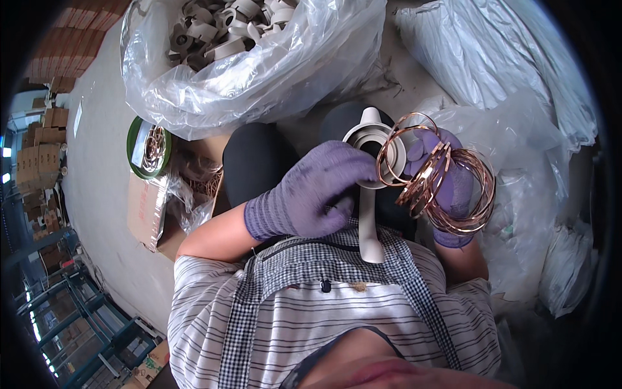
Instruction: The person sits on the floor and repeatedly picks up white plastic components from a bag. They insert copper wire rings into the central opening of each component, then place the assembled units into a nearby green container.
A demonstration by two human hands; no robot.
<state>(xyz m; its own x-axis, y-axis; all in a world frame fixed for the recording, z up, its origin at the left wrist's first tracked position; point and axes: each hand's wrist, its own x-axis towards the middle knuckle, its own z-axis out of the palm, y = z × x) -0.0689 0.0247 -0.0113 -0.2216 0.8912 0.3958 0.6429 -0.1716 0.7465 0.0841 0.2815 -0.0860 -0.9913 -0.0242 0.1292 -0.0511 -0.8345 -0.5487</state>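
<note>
A pale grey plastic collar (350, 138) with a short spout and a long handle is upright between my hands, above my lap. My left hand (311, 188), in a purple knit glove, reaches its curled fingers to the collar's left rim, beside the edge of a copper ring; the fingertips are hidden. On the other side my gloved right hand (451, 185) carries a bunch of copper-coloured metal rings (476, 217) looped around it. Its fingers are bent close to the collar's right edge. One loose ring (414, 115) overlaps the collar's opening.
Beyond my knees stands a large clear plastic bag (311, 84) full of grey plastic parts (223, 29). At left, a green round container (135, 155) with more rings sits by an open cardboard box (148, 211). White plastic sacks (479, 58) lie at right.
</note>
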